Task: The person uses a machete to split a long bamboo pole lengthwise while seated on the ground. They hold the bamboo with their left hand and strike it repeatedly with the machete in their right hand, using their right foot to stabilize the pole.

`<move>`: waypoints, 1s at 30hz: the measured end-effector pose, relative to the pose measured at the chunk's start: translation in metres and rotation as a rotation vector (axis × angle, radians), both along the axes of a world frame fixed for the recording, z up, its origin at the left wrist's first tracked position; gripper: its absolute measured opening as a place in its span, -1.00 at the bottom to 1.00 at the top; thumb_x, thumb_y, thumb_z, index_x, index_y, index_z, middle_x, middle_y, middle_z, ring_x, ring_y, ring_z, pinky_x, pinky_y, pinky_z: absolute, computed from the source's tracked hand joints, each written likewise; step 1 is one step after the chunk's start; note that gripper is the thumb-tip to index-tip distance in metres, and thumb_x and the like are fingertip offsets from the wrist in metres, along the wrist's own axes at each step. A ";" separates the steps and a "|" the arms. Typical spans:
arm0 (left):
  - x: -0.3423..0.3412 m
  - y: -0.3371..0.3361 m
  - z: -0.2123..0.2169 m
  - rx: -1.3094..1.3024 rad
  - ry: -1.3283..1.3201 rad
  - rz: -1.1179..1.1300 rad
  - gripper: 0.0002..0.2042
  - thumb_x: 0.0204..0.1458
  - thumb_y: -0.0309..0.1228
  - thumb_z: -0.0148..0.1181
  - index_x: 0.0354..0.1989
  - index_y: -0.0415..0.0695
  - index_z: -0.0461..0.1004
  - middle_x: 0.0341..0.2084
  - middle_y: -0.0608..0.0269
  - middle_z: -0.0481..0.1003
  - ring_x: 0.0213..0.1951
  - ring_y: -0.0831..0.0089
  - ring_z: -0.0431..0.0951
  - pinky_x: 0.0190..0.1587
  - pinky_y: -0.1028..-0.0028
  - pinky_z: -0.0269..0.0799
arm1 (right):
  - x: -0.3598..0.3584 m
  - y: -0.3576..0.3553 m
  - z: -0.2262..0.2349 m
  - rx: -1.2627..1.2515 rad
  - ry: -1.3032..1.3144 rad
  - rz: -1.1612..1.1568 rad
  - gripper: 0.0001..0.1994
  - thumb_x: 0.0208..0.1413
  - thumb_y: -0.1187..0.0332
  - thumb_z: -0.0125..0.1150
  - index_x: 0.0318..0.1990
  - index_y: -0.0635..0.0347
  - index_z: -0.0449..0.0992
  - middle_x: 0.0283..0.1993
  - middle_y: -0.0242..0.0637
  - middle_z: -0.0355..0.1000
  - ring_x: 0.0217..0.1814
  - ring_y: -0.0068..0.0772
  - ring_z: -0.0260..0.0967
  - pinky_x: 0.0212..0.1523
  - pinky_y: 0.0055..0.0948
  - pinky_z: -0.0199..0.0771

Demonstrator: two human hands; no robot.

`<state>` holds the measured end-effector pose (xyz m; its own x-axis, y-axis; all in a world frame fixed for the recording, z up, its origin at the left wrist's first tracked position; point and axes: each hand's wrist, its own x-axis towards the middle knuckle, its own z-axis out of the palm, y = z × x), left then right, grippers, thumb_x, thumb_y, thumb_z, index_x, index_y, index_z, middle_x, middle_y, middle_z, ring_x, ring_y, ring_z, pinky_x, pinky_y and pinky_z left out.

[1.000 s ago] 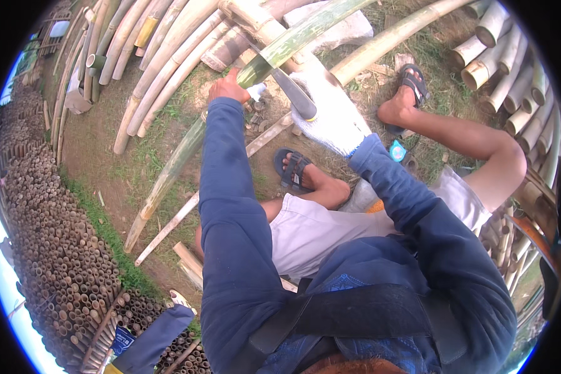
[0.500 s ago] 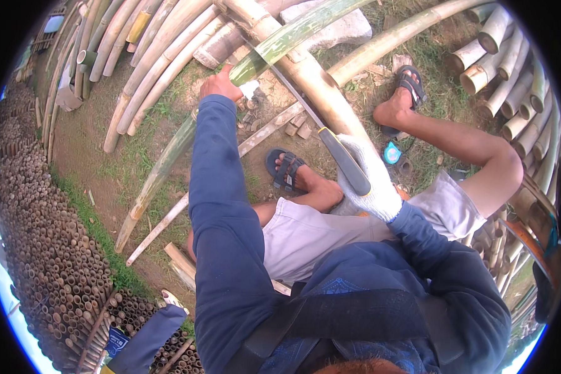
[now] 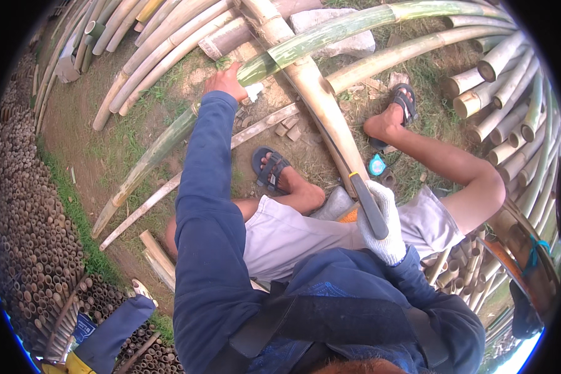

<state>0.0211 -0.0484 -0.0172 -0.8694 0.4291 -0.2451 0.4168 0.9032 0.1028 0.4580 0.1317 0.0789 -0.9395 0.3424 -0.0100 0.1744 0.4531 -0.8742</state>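
Observation:
My left hand (image 3: 225,82) is stretched out ahead and grips a long green bamboo pole (image 3: 305,47) that runs from the lower left across to the upper right. My right hand (image 3: 385,221), in a white glove, is pulled back close to my body and closed on the dark handle of a long knife (image 3: 366,201). Its blade points forward along a thick tan bamboo pole (image 3: 311,87). I sit with my knees apart, one sandalled foot (image 3: 271,168) tucked in front and the other foot (image 3: 396,112) out to the right.
Tan bamboo poles (image 3: 149,43) lie stacked at the upper left, and cut bamboo tubes (image 3: 498,81) are piled at the right. Short bamboo sections stand packed on end at the left (image 3: 31,237). A flat bamboo strip (image 3: 168,187) and small offcuts (image 3: 290,128) lie on the dirt.
My gloved right hand has drawn the knife back from the green pole toward my body. My left hand has kept its hold on the pole.

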 end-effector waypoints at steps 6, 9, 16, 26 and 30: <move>-0.002 0.010 -0.003 0.026 0.106 -0.068 -0.16 -0.09 0.34 0.41 0.33 0.13 0.51 -0.15 -0.11 0.72 -0.06 -0.02 0.76 0.13 0.06 0.65 | -0.207 0.005 -0.028 0.015 0.156 0.024 -0.50 0.23 0.43 0.34 0.32 0.21 0.41 0.12 0.01 0.48 0.10 -0.02 0.52 0.18 -0.23 0.50; -0.007 0.008 0.003 0.019 0.066 -0.058 -0.28 -0.01 0.11 0.43 0.34 0.11 0.48 -0.16 -0.11 0.72 -0.06 -0.01 0.76 0.14 0.04 0.65 | -0.192 0.007 -0.057 0.061 0.297 0.020 -0.47 0.23 0.42 0.33 0.35 0.20 0.39 0.16 0.02 0.47 0.18 -0.06 0.51 0.21 -0.23 0.49; -0.008 -0.012 -0.013 0.033 0.015 -0.041 -0.29 -0.06 -0.02 0.48 0.33 0.12 0.46 -0.11 -0.12 0.71 -0.04 -0.06 0.75 0.14 0.08 0.65 | 0.009 -0.005 -0.003 0.015 -0.118 0.044 -0.41 0.11 0.64 0.26 0.35 0.28 0.39 0.21 0.03 0.48 0.29 0.05 0.47 0.36 -0.14 0.41; -0.013 0.004 -0.005 -0.005 0.092 -0.036 -0.21 -0.08 0.12 0.47 0.38 0.15 0.45 -0.04 -0.21 0.68 0.05 -0.14 0.69 0.18 0.03 0.60 | -0.184 0.008 -0.036 -0.027 0.140 0.070 -0.47 0.23 0.48 0.33 0.35 0.23 0.38 0.19 -0.08 0.47 0.22 -0.18 0.47 0.26 -0.30 0.45; -0.022 0.008 -0.005 -0.032 0.052 -0.019 -0.25 -0.06 0.08 0.47 0.36 0.13 0.48 -0.03 -0.17 0.69 0.08 -0.10 0.69 0.22 0.08 0.57 | -0.092 0.002 -0.042 -0.066 0.136 0.032 -0.39 0.17 0.55 0.33 0.41 0.23 0.35 0.24 -0.07 0.46 0.28 -0.20 0.46 0.30 -0.28 0.44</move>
<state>-0.0012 -0.0399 -0.0224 -0.8729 0.4388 -0.2133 0.4384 0.8973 0.0519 0.3659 0.1341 0.0373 -0.9442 0.3149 0.0963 0.0391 0.3974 -0.9168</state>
